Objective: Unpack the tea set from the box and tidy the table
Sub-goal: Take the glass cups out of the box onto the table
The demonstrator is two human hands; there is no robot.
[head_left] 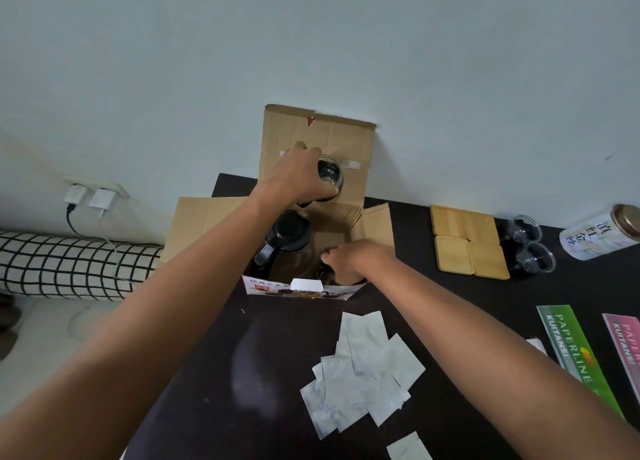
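Observation:
An open cardboard box [375, 222] stands on the dark table [263, 352] against the wall, flaps spread. Inside sits a glass teapot [289, 243] with a black lid and handle. My left hand [294, 173] is above the box's far side, shut on a small glass cup [330, 173]. My right hand [349, 260] reaches into the box's near right corner, fingers around another small cup that is mostly hidden. Two glass cups [528, 246] stand to the right, beside wooden coasters [467, 241].
Several white paper sachets [363, 373] lie scattered in front of the box. A tin canister [602, 232] lies at the far right. Green and pink receipt books [575, 352] sit near the right edge. Left of the table are a checked bolster [69, 265] and plugged chargers [88, 196].

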